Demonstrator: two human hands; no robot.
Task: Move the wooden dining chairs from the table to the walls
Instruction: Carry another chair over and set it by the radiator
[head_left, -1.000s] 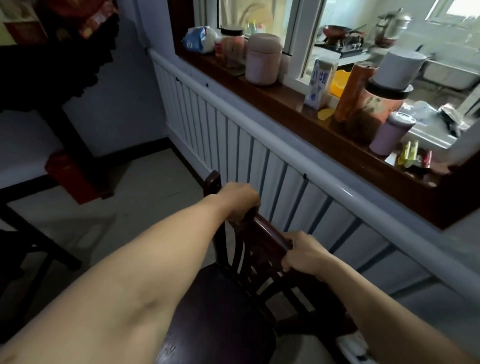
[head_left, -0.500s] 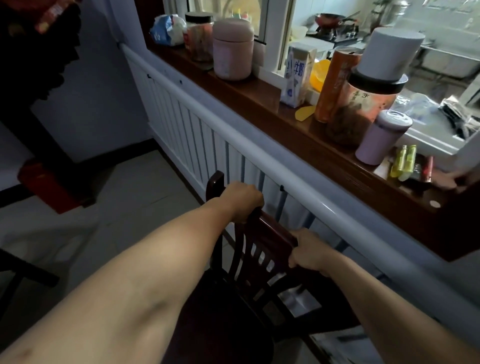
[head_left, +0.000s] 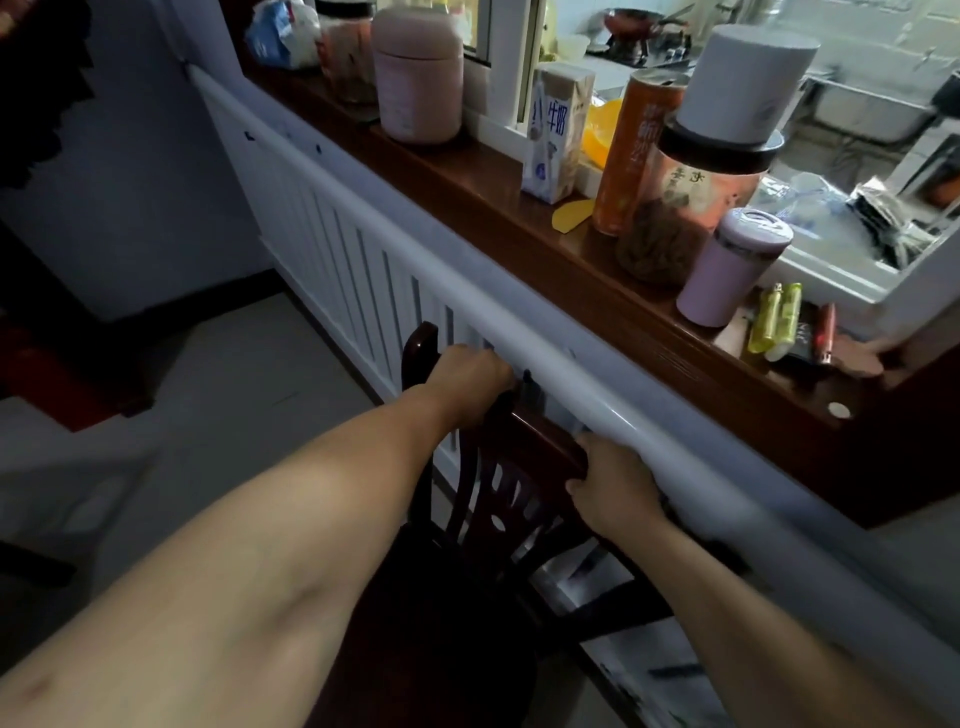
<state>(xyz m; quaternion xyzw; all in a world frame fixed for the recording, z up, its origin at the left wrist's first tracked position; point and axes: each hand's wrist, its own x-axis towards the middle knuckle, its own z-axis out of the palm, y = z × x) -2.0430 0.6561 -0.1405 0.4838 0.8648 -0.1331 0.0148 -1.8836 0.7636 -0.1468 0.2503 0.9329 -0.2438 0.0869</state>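
Both hands, left hand (head_left: 470, 379) and right hand (head_left: 613, 486), fingers clenched over the chair (head_left: 524, 467) top rail (beside the radiator (head_left: 332, 249)).

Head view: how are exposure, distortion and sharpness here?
Head view: window backlight is bright while the chair seat sinks into near-black; wide-angle bending curves the white rail; both hands, left and right, on the chair back are soft but readable.

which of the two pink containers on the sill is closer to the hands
The small pink cup with the silver-rimmed lid, near the lighters. The bigger pink canister sits farther along the sill, toward the left end, beyond the milk carton.
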